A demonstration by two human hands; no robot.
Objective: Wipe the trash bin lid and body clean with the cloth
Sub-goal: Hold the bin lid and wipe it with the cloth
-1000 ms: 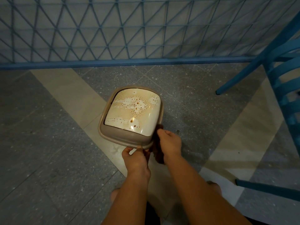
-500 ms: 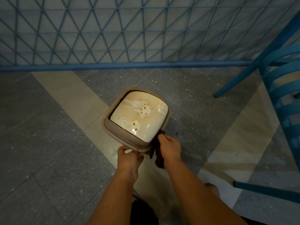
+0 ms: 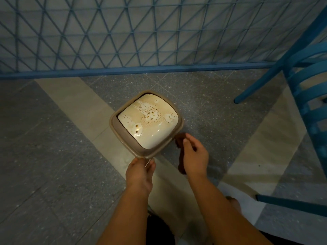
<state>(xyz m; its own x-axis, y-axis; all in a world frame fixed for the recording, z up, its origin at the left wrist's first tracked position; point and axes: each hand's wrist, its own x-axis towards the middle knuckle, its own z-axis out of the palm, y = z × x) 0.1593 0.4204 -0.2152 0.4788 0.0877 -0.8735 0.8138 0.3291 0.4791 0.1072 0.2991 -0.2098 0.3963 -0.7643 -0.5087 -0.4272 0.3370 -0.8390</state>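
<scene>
- A blue lattice fence (image 3: 123, 32) of crossing diagonal bars spans the far side, ending in a solid blue bottom rail.
- In front of the fence lies a floor (image 3: 53, 156) of grey speckled tiles crossed by pale beige bands.
- To the fence's right stands a blue slatted chair (image 3: 307, 96).
- Lighting is dim.

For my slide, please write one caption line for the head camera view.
Left hand grips the rim of the stained trash bin while right hand holds a dark cloth beside it.
</scene>
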